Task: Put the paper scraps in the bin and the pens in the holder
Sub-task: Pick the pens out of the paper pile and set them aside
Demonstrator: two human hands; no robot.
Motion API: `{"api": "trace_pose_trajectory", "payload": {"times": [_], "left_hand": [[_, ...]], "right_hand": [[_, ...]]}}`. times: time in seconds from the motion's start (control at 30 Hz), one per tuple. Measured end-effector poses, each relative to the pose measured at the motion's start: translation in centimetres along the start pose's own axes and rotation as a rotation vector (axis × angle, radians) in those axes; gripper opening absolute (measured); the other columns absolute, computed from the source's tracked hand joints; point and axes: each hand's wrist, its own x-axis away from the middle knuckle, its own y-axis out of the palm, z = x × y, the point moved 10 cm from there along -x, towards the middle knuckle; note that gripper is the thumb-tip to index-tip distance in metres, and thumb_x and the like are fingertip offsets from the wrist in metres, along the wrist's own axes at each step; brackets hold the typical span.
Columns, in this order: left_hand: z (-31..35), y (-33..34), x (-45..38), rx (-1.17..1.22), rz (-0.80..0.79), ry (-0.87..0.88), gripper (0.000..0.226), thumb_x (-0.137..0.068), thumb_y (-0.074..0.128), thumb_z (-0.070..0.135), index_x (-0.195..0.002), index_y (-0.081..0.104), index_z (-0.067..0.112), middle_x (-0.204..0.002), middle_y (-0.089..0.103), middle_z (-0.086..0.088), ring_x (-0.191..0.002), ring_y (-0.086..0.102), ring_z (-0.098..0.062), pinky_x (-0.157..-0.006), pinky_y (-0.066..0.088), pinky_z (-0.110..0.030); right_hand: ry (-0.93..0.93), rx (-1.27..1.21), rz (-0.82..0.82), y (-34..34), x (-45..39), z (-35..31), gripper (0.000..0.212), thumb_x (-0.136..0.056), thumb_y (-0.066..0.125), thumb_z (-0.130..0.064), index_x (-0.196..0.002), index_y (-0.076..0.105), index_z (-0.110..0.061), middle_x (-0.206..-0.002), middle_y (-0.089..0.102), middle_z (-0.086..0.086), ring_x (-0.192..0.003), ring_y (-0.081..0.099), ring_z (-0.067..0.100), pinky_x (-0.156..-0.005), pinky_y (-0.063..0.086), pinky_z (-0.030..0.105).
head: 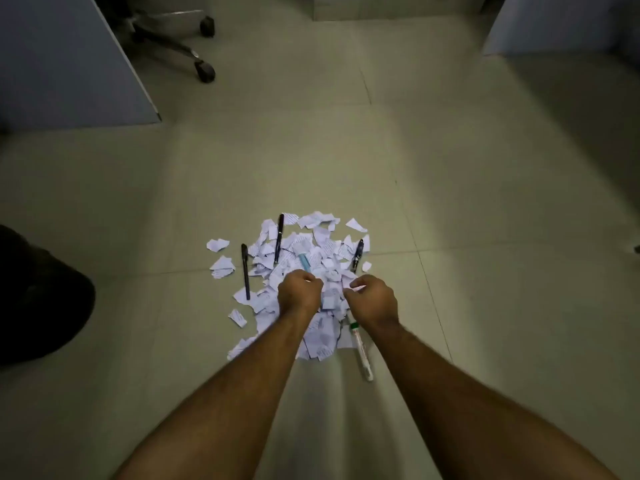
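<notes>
A heap of torn white paper scraps (311,252) lies on the tiled floor in front of me. Three black pens lie in it: one on the left (245,271), one upright in the middle (278,239), one at the right edge (357,255). A light blue pen (303,262) pokes out near the centre, and a white marker with a green band (362,351) lies at the near right. My left hand (299,294) is curled over the scraps, fingers bunched on paper. My right hand (374,299) pinches scraps beside it. No bin or holder is in view.
An office chair base with castors (204,69) stands at the far left by a grey panel (69,64). A dark object (38,299) sits at the left edge. Another panel (554,22) is at the far right. Bare floor tiles surround the heap.
</notes>
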Motion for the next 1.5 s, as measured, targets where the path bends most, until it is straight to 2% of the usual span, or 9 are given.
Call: {"api": "trace_pose_trajectory", "payload": {"times": [0.23,0.4,0.63,0.83,1.0,1.13,1.27,1.4,1.5], "left_hand": [[-0.5,0.5,0.4,-0.186,-0.018,-0.110,0.030,-0.084,0.068,0.031,-0.103,0.073,0.007,-0.104,0.074,-0.013,-0.093,0.069,-0.033,-0.071,0.054,-0.033],[-1.7,1.8,0.7,-0.193,-0.031,-0.143,0.042,-0.083,0.071,0.039,-0.109,0.069,0.006,-0.109,0.072,-0.013,-0.096,0.069,-0.032,-0.066,0.048,-0.031],[-1.0,2.4,0.7,-0.238,-0.030,-0.109,0.041,-0.085,0.071,0.038,-0.111,0.068,0.006,-0.112,0.071,-0.013,-0.097,0.069,-0.030,-0.063,0.047,-0.030],[3.7,3.4,3.2,-0.273,-0.017,0.228,0.026,-0.084,0.066,0.037,-0.093,0.070,0.013,-0.091,0.074,-0.005,-0.082,0.067,-0.027,-0.063,0.047,-0.027],[8.9,8.0,7.1,-0.431,-0.172,0.496,0.022,-0.085,0.064,0.034,-0.088,0.069,0.013,-0.084,0.069,-0.001,-0.077,0.061,-0.021,-0.065,0.045,-0.026],[8.7,14.9,10.3,-0.379,-0.390,0.485,0.016,-0.078,0.070,0.029,-0.077,0.070,0.013,-0.076,0.070,-0.004,-0.073,0.065,-0.021,-0.063,0.045,-0.024],[7.9,22.7,15.1,-0.346,-0.614,0.446,0.019,-0.081,0.074,0.030,-0.074,0.069,0.013,-0.066,0.069,-0.001,-0.063,0.067,-0.017,-0.062,0.054,-0.026],[7.3,26.8,17.0,-0.398,-0.596,0.368,0.025,-0.083,0.075,0.032,-0.091,0.073,0.008,-0.086,0.072,-0.007,-0.073,0.064,-0.019,-0.060,0.047,-0.024],[6.9,27.4,16.6,-0.453,-0.530,0.345,0.029,-0.079,0.078,0.034,-0.091,0.073,0.008,-0.088,0.074,-0.008,-0.073,0.066,-0.021,-0.060,0.048,-0.025]], "right_hand": [[0.017,0.114,0.030,-0.5,1.7,2.7,0.023,-0.081,0.069,-0.038,-0.098,0.067,-0.022,-0.091,0.074,0.003,-0.092,0.067,0.026,-0.076,0.048,0.028],[0.025,0.337,-0.018,0.3,2.8,5.3,0.039,-0.078,0.069,-0.051,-0.096,0.063,-0.017,-0.097,0.070,0.005,-0.093,0.064,0.030,-0.072,0.045,0.030],[0.095,0.503,-0.087,1.3,3.4,7.5,0.034,-0.080,0.066,-0.047,-0.100,0.063,-0.019,-0.101,0.068,0.004,-0.092,0.065,0.027,-0.074,0.049,0.030],[0.162,0.269,0.046,-0.7,4.0,8.1,0.026,-0.075,0.069,-0.045,-0.082,0.062,-0.020,-0.081,0.068,0.000,-0.077,0.063,0.026,-0.064,0.046,0.027],[0.316,0.007,0.207,-5.3,4.4,11.0,0.026,-0.073,0.069,-0.045,-0.076,0.059,-0.022,-0.078,0.066,-0.002,-0.074,0.062,0.024,-0.064,0.047,0.027],[0.419,-0.122,0.371,-11.0,4.5,15.9,0.020,-0.076,0.075,-0.038,-0.081,0.066,-0.021,-0.084,0.070,0.001,-0.077,0.064,0.023,-0.069,0.051,0.029],[0.512,-0.159,0.493,-15.0,5.5,20.8,0.021,-0.078,0.077,-0.036,-0.087,0.071,-0.018,-0.089,0.073,0.003,-0.079,0.065,0.023,-0.066,0.041,0.024],[0.567,-0.138,0.560,-17.3,6.5,23.9,0.023,-0.082,0.073,-0.038,-0.092,0.071,-0.018,-0.095,0.073,0.003,-0.085,0.065,0.026,-0.068,0.042,0.025],[0.578,-0.122,0.570,-17.6,6.7,24.7,0.025,-0.084,0.072,-0.040,-0.095,0.069,-0.018,-0.094,0.070,0.003,-0.083,0.063,0.024,-0.067,0.039,0.024]]}}
